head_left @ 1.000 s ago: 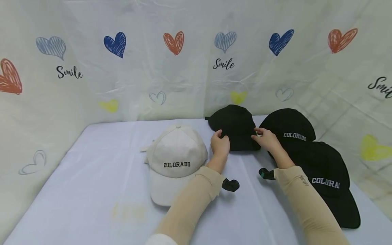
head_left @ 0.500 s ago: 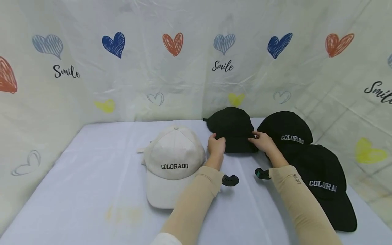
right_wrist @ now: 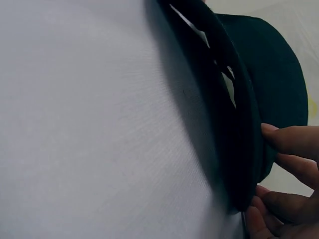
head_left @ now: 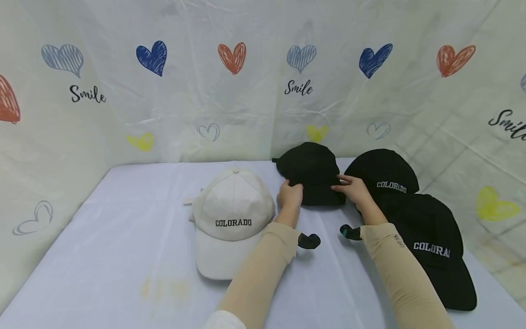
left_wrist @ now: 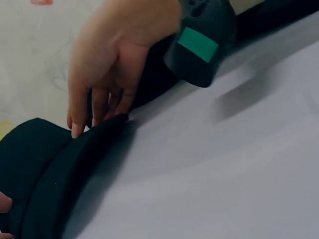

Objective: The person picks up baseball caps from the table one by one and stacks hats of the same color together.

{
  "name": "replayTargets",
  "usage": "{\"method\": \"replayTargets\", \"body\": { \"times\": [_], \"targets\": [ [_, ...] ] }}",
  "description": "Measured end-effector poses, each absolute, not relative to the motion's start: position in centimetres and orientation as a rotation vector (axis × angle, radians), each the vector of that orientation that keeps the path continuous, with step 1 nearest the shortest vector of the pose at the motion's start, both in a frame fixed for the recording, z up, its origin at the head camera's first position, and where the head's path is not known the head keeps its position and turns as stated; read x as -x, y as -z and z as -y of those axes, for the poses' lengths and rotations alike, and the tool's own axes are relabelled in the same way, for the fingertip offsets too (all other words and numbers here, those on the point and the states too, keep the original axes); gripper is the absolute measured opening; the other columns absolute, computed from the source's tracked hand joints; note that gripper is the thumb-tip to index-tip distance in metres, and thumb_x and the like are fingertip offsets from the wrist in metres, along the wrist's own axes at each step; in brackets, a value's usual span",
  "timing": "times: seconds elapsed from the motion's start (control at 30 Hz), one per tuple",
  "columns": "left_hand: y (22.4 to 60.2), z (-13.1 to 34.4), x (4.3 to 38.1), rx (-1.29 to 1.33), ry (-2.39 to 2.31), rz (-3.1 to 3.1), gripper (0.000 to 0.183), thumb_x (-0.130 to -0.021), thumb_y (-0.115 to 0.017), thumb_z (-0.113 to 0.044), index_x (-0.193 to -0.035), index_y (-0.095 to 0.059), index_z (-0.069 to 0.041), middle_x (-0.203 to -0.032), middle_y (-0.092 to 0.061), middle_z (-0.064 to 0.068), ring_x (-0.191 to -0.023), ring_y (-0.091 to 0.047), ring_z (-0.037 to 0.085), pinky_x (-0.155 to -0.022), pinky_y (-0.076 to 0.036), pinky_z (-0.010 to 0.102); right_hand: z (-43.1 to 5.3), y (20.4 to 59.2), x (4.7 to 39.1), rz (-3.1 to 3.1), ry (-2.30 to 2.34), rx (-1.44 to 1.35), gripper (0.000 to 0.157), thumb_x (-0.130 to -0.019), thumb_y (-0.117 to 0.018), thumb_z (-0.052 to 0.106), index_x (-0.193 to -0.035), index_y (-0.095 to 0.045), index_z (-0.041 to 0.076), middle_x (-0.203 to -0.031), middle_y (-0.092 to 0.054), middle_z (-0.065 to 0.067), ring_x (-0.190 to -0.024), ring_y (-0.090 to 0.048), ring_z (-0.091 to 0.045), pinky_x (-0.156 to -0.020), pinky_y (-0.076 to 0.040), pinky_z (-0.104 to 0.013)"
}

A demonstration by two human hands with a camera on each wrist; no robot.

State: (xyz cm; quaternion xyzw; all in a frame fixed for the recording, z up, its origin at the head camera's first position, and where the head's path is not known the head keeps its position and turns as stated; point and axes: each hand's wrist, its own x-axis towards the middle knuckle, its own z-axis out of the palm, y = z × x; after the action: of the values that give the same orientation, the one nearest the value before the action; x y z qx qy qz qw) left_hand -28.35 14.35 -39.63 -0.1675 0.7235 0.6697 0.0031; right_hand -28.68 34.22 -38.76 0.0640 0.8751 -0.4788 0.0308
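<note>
A: ok so what's being carried by what here?

B: Four caps are held up by the white-covered table [head_left: 123, 237]. A cream cap [head_left: 236, 205] is set near mid-frame, a plain black cap [head_left: 308, 164] is placed right of centre, up against the backdrop, and two lettered ones are parked at the right, with the back lettered cap [head_left: 382, 169] partly covered by the front lettered cap [head_left: 435, 219]. The inside of the plain one is hidden; under its brim, just darkness and some pale slits can be made out in the right wrist view.

A: anything changed vs a second ago?

B: Barely. The whole head view is shifted slightly, so everything is shown a bit further left. The plain cap is kept at the same spot beside the cream one. The right-hand fingertips are laid a touch further over the brim.

A: and which way is it pointed?

B: Brim is aimed at the bottom of the frame, slightly right. The strap [head_left: 274, 160] is stuck out to the upper left, so the long axis is slanted upper left to lower right.

A: hands?

B: Its left side is gripped by the left hand [head_left: 290, 196], though that grip is partly hidden. The brim's right corner is pinched, fingers narrow, by the right hand [head_left: 358, 193].
</note>
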Motion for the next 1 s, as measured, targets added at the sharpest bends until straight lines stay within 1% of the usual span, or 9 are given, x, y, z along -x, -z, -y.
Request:
{"method": "replayTargets", "body": {
  "times": [0.1, 0.23, 0.4, 0.57, 0.67, 0.83, 0.9, 1.0],
  "targets": [
    [39.4, -14.3, 28.3, 0.570, -2.229, -2.167, 0.057, -0.090, -0.063, -0.007, -0.146, -0.055, -0.002, -0.148, -0.053, 0.015, -0.139, -0.043, 0.032, -0.113, -0.037, 0.042, -34.2, 38.8, 28.7, -2.667, 1.564, -0.227, 0.071, -0.100, -0.066, 0.012, -0.158, -0.028, -0.003, -0.158, -0.029, -0.035, -0.147, -0.028, -0.046, -0.118, -0.027, -0.056],
    [39.4, -14.4, 28.3, 0.581, -2.399, -2.036, 0.051, -0.095, -0.056, -0.004, -0.146, -0.052, 0.004, -0.151, -0.050, 0.017, -0.141, -0.043, 0.029, -0.115, -0.036, 0.039, -34.0, 38.8, 28.4, -2.660, 1.639, -0.252, 0.073, -0.098, -0.069, 0.009, -0.159, -0.030, 0.000, -0.160, -0.029, -0.030, -0.148, -0.027, -0.044, -0.118, -0.028, -0.053],
    [39.4, -14.8, 28.2, 0.602, -2.510, -1.927, 0.046, -0.101, -0.049, -0.005, -0.146, -0.050, 0.007, -0.152, -0.048, 0.019, -0.141, -0.043, 0.031, -0.115, -0.036, 0.039, -33.9, 38.4, 28.0, -2.682, 1.669, -0.242, 0.074, -0.096, -0.071, 0.006, -0.158, -0.032, 0.000, -0.160, -0.029, -0.030, -0.149, -0.027, -0.043, -0.117, -0.029, -0.052],
    [39.2, -15.1, 28.1, 0.607, -2.632, -1.814, 0.045, -0.102, -0.047, -0.003, -0.145, -0.050, 0.008, -0.151, -0.049, 0.021, -0.141, -0.044, 0.031, -0.115, -0.037, 0.038, -33.9, 37.6, 27.6, -2.683, 1.684, -0.229, 0.073, -0.096, -0.071, 0.005, -0.158, -0.033, 0.000, -0.161, -0.029, -0.028, -0.150, -0.026, -0.041, -0.118, -0.029, -0.050],
    [39.0, -15.2, 28.0, 0.617, -2.708, -1.722, 0.047, -0.098, -0.050, 0.000, -0.144, -0.051, 0.009, -0.150, -0.050, 0.021, -0.140, -0.045, 0.031, -0.115, -0.037, 0.038, -34.1, 37.2, 27.3, -2.668, 1.680, -0.238, 0.074, -0.097, -0.070, 0.005, -0.159, -0.031, 0.002, -0.162, -0.027, -0.028, -0.150, -0.025, -0.041, -0.118, -0.029, -0.051],
    [38.4, -15.2, 27.2, 0.649, -2.796, -1.620, 0.054, -0.088, -0.053, 0.012, -0.142, -0.053, 0.009, -0.147, -0.053, 0.021, -0.139, -0.047, 0.032, -0.115, -0.037, 0.038, -34.7, 36.9, 26.8, -2.610, 1.676, -0.226, 0.078, -0.098, -0.070, 0.007, -0.162, -0.025, 0.004, -0.162, -0.025, -0.028, -0.148, -0.028, -0.041, -0.116, -0.032, -0.052],
    [38.0, -15.1, 26.9, 0.627, -2.810, -1.617, 0.057, -0.085, -0.051, 0.016, -0.142, -0.053, 0.009, -0.145, -0.054, 0.020, -0.138, -0.048, 0.032, -0.114, -0.038, 0.040, -34.9, 36.8, 26.6, -2.583, 1.685, -0.208, 0.079, -0.098, -0.069, 0.008, -0.162, -0.023, 0.005, -0.162, -0.025, -0.029, -0.147, -0.030, -0.042, -0.115, -0.033, -0.053],
    [37.3, -14.8, 26.5, 0.559, -2.807, -1.646, 0.062, -0.083, -0.044, 0.020, -0.142, -0.054, 0.007, -0.143, -0.057, 0.016, -0.137, -0.049, 0.031, -0.111, -0.042, 0.041, -35.1, 36.4, 26.4, -2.527, 1.718, -0.190, 0.081, -0.099, -0.068, 0.009, -0.164, -0.019, 0.007, -0.163, -0.024, -0.028, -0.146, -0.032, -0.042, -0.114, -0.036, -0.052]
  ]
}}
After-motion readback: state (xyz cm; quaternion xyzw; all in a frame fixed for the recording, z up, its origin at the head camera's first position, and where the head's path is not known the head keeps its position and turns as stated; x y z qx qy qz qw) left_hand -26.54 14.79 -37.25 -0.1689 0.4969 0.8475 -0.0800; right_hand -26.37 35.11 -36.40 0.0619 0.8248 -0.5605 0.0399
